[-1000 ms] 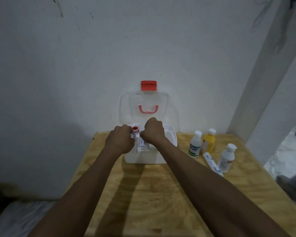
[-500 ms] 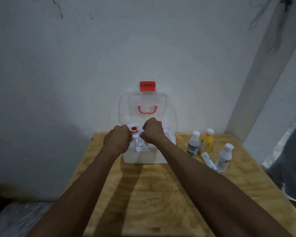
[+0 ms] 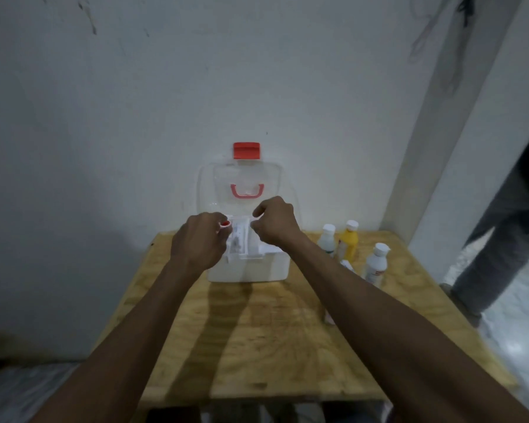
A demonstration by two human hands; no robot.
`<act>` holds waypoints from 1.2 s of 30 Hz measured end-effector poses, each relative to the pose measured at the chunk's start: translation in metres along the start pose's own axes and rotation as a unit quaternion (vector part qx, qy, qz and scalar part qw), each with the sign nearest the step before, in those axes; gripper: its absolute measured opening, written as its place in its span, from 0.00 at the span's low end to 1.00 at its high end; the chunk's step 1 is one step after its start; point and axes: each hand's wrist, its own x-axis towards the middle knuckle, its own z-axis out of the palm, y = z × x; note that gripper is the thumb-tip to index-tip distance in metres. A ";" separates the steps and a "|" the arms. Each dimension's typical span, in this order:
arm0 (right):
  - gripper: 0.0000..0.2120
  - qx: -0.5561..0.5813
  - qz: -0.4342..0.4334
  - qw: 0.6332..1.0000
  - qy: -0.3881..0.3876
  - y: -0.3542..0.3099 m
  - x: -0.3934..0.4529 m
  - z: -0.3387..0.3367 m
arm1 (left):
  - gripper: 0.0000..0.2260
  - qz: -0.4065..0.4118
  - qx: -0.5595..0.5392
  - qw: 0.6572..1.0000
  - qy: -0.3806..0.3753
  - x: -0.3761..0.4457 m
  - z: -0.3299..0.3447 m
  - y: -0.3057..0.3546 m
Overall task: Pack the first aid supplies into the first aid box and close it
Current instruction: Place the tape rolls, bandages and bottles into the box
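Observation:
The white first aid box [image 3: 248,271] stands at the back of the wooden table [image 3: 257,331]. Its clear lid [image 3: 242,178], with a red latch [image 3: 246,151] and red handle [image 3: 246,190], leans open against the wall. My left hand [image 3: 197,239] and my right hand [image 3: 274,222] grip the two ends of a clear inner tray [image 3: 245,245] at the box's rim. The tray holds a small red-capped item [image 3: 225,224] and some packets. A white bottle [image 3: 327,239], a yellow bottle [image 3: 348,242] and another white bottle [image 3: 376,264] stand to the right of the box.
A small boxed tube [image 3: 345,264] lies between the bottles, mostly hidden by my right forearm. A white wall is right behind the box and a pillar rises at the right. A person's legs [image 3: 507,224] stand close to the table's right edge.
My hands have spread slightly apart on the tray, the right one shifting up and right. A person has stepped into view at the right.

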 end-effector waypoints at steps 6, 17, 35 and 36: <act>0.07 -0.035 -0.009 0.996 0.086 0.055 -0.037 -0.060 | 0.10 0.054 -0.117 0.990 0.057 -0.037 0.006 0.049; 0.09 -0.265 0.030 0.964 0.001 0.141 -0.081 -0.071 | 0.18 0.017 -0.136 0.976 -0.172 -0.064 0.094 0.136; 0.12 -0.272 0.066 0.957 -0.073 0.138 -0.087 -0.053 | 0.18 -0.067 -0.067 0.944 -0.316 -0.057 0.103 0.122; 0.12 -0.260 0.074 0.959 -0.081 0.137 -0.088 -0.054 | 0.18 -0.064 -0.071 0.943 -0.319 -0.058 0.101 0.120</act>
